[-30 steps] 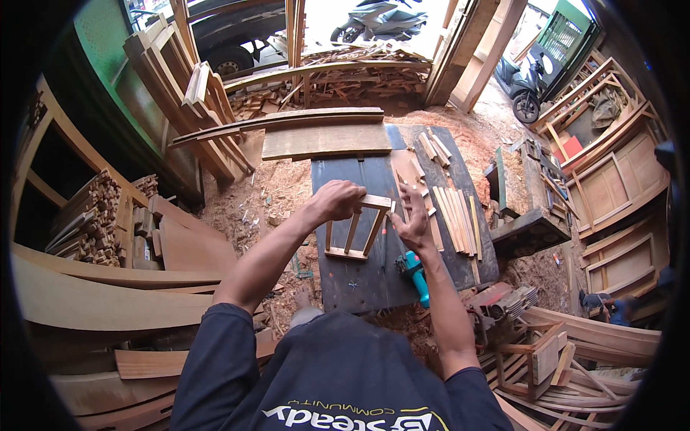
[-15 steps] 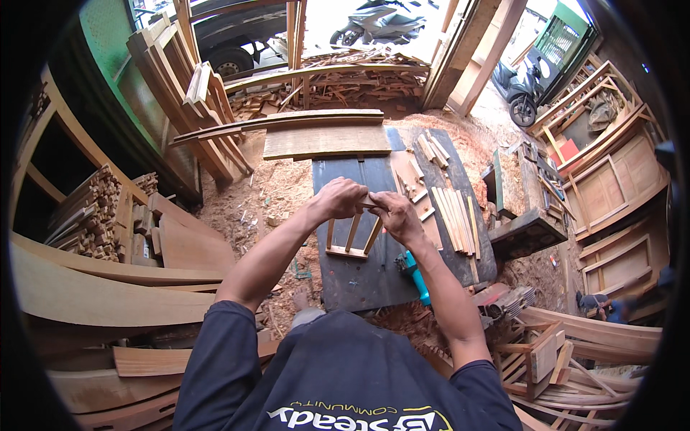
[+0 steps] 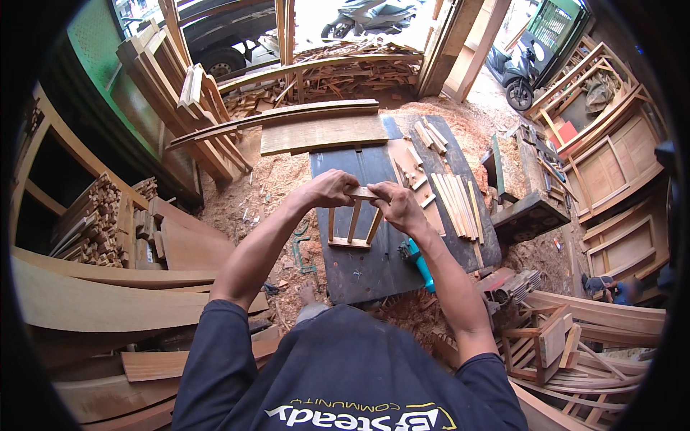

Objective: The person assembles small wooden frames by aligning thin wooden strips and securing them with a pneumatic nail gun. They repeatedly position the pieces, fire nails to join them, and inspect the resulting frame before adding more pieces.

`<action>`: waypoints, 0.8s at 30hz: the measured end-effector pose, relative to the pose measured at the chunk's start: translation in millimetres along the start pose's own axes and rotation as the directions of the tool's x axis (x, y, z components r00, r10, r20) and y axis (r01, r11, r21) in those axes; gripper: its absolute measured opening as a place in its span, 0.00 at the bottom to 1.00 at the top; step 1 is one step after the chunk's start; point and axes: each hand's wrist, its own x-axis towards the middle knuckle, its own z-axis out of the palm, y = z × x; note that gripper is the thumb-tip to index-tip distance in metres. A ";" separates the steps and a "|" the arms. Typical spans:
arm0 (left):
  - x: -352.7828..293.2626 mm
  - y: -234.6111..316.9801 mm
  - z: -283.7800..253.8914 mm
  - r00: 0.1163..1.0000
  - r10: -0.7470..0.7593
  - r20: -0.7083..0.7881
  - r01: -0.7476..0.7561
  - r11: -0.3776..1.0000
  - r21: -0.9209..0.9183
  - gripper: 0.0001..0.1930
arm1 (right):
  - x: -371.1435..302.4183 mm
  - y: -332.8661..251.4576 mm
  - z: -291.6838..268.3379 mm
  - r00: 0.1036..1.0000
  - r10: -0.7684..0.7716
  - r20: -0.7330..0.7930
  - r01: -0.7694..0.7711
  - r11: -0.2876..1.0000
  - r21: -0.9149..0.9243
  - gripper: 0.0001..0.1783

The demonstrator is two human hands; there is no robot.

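Observation:
A small wooden frame (image 3: 348,243) stands on the dark worktable (image 3: 345,280), with a bar across its top, slats running down and another bar at the base. My left hand (image 3: 333,189) is closed on the left end of the top bar (image 3: 364,192). At the other end my right hand (image 3: 397,207) grips the same bar, thumb and fingers pressed on it. Under my right forearm lies a teal power tool (image 3: 422,271). Light wooden strips (image 3: 456,207) lie side by side to the right of my right hand, near short wood pieces (image 3: 422,188).
A wide board (image 3: 323,135) lies across the table's far end. Stacked lumber (image 3: 90,223) and curved planks (image 3: 108,298) line the left. A metal-edged bench (image 3: 528,219), wooden panels (image 3: 622,176) and a stool-like piece (image 3: 550,345) stand to the right. Sawdust (image 3: 248,194) covers the floor.
My hands have moved slightly apart along the top bar, so more of it shows between them. The whole view has shifted a little.

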 end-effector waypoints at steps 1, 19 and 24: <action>0.2 -1.1 0.7 1.000 -0.014 -0.001 0.014 1.000 -0.004 0.21 | -0.3 -0.2 0.5 1.000 -0.002 -0.008 0.002 1.000 0.006 0.17; 7.2 -8.2 10.0 1.000 0.004 -0.029 -0.002 0.998 0.067 0.23 | -6.3 3.0 -5.2 0.991 0.037 -0.128 -0.045 0.997 -0.059 0.27; 8.7 -9.9 6.5 0.994 0.082 -0.066 -0.075 0.991 0.111 0.21 | -72.4 55.5 -4.1 0.864 0.363 -0.349 -0.335 0.932 0.139 0.23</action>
